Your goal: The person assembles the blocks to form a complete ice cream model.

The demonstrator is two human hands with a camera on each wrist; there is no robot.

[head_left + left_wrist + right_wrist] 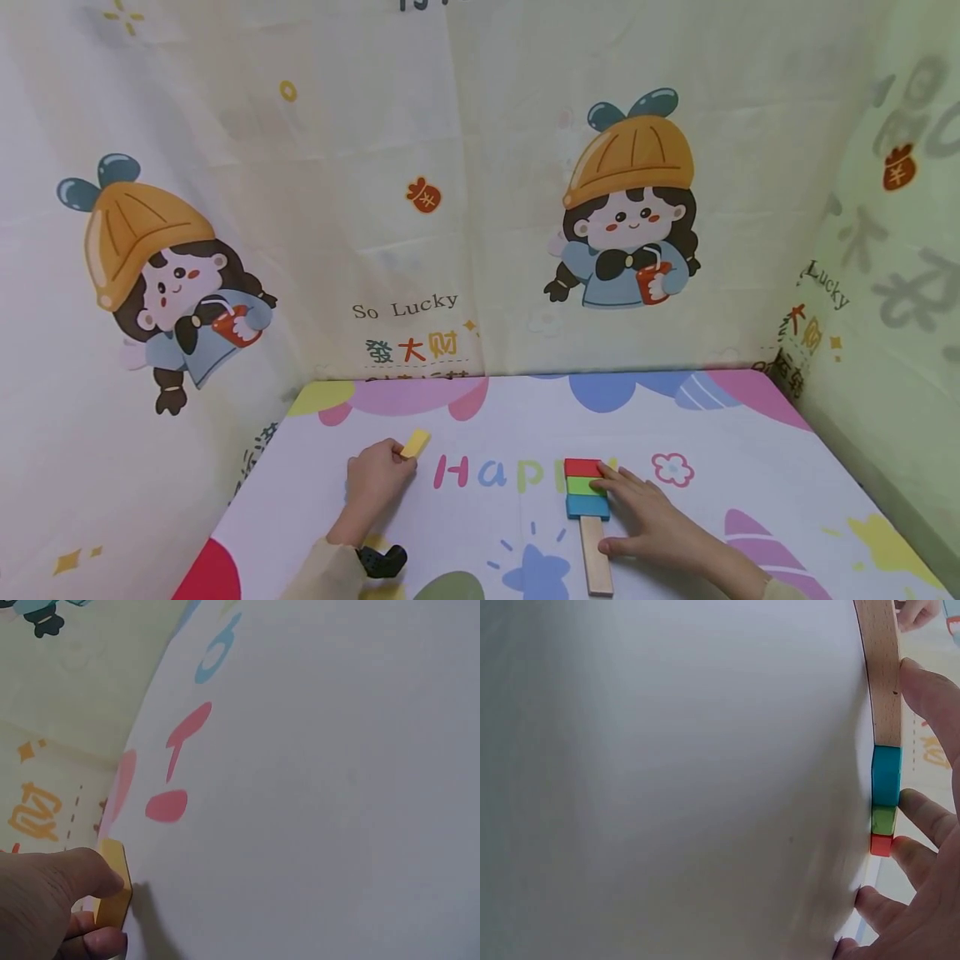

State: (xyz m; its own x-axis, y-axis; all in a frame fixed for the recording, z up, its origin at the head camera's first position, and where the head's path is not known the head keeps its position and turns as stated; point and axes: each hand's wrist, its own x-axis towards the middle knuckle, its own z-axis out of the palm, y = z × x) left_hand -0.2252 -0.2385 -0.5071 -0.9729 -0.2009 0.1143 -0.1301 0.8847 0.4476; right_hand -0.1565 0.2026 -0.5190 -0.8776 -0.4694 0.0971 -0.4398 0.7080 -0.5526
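Observation:
My left hand [378,482] pinches a small yellow block [416,443] between thumb and fingers, left of the printed word on the table. In the left wrist view the thumb presses the face of this yellow block [115,889]. Right of centre, a red block [582,467], a green block [579,485] and a blue block [587,507] lie in a row, red farthest away. A bare wooden strip [596,558] runs from the blue one toward me. My right hand [648,517] lies with fingers spread, fingertips at the red and green blocks and thumb at the strip's right side.
The tabletop [480,533] wears a white cloth printed with letters, a star and a flower. Cloth walls [510,208] with cartoon figures stand behind it and at both sides. A black strap device [382,561] sits on my left wrist.

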